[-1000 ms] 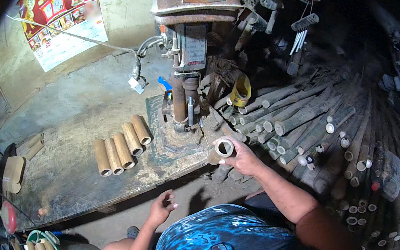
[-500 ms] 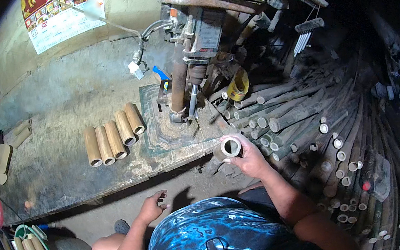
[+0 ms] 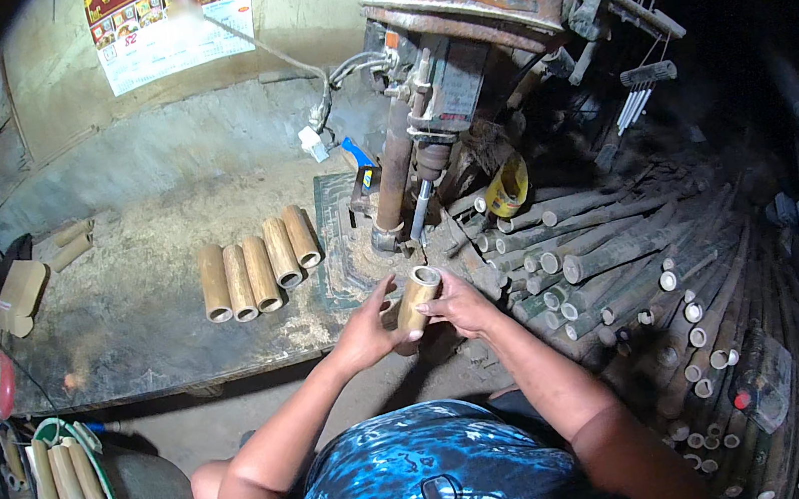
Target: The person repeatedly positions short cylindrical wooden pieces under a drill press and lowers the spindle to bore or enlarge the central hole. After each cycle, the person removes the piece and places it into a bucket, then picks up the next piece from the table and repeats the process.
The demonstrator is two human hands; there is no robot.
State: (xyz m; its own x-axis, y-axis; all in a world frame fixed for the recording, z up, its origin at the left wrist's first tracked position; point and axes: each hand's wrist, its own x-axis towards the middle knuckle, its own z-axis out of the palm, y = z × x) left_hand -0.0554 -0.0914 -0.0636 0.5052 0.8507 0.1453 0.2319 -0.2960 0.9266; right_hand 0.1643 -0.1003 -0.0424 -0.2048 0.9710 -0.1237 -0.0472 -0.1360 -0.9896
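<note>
A short bamboo tube (image 3: 419, 302) is held tilted in front of me, beyond the near edge of the bench, its open end facing up and away. My right hand (image 3: 464, 304) grips it from the right side, thumb across the front. On the other side, my left hand (image 3: 368, 331) has its fingers spread, with the thumb at the tube's lower end; whether it bears any weight I cannot tell. Several similar tubes (image 3: 262, 276) lie in a row on the bench. Behind the held tube stands a drill press (image 3: 463, 4) with its bit (image 3: 423, 211) pointing down.
The wooden bench (image 3: 151, 353) carries sawdust and a blue-handled tool (image 3: 355, 152). Long bamboo poles (image 3: 622, 255) pile up at right, beside a yellow container (image 3: 509, 187). A green-rimmed bin (image 3: 108, 490) with cut tubes stands at lower left. A cable (image 3: 278, 53) hangs by the wall.
My left hand has come up and right to the tube. In my right hand the tube has tipped from end-on to showing its side. The view has shifted slightly.
</note>
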